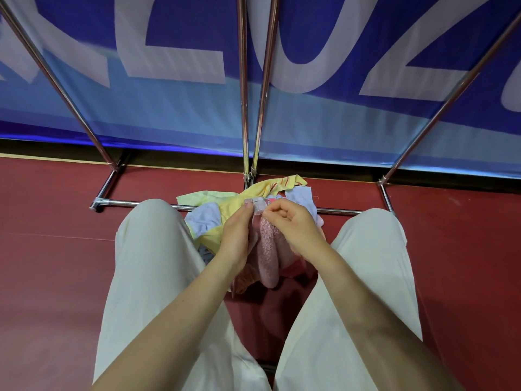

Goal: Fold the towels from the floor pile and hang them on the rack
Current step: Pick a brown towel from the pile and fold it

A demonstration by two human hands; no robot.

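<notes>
We look down from head height at a blue banner with large pale letters that fills the upper half of the view, hanging behind the slanted chrome poles of a rack. Below it a dark red floor spreads out, and our two legs in cream trousers frame the centre.

Between our knees, at the foot of the rack and partly over its lowest bar, lies the pile of towels: yellow, pale green and light blue cloths jumbled together. In front of it we hold up a pink towel, which hangs in a loose bunch from its top edge.

Our left hand and right hand meet at that top edge. The fingers of both are curled and pinch the hem close together, as if searching for the corners.

We judge the risks as these: with both pinches so near each other, the towel could stay bunched and fold crooked; its hanging end could drag on the floor or snag a cloth below.

The rack's upper rails are cut off, so we cannot say whether anything hangs there. The towel's true shape, and how many cloths remain, are hidden by our hands and knees.
</notes>
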